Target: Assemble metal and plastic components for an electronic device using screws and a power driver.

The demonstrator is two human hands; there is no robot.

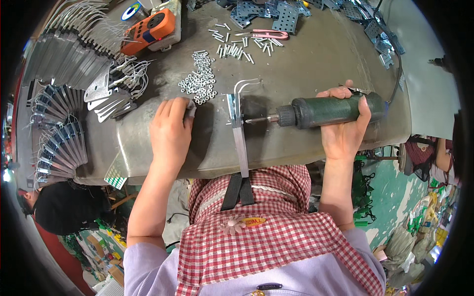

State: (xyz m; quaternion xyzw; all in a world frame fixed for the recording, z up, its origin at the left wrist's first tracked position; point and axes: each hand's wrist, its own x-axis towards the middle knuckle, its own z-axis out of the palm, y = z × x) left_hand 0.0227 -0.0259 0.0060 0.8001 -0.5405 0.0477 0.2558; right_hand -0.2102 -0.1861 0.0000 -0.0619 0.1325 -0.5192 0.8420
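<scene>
My right hand (341,139) is wrapped round a dark green electric screwdriver (323,113), its bit pointing left. Just off the bit's tip, a narrow metal strip assembly (239,143) with thin white wires lies across the table edge, touched by neither hand. Beside a pile of small nuts (199,79), my left hand (172,129) rests on the table with fingers bent and pressed together. Something pale shows at its thumb; whatever the fingers may hold is hidden.
Loose screws (232,51) and pink-handled snips (269,34) lie beyond the nuts. An orange device (148,32) stands far left, near rows of wired metal strips (64,56). Perforated metal plates (286,17) are heaped at the back. A cable (399,69) trails from the screwdriver.
</scene>
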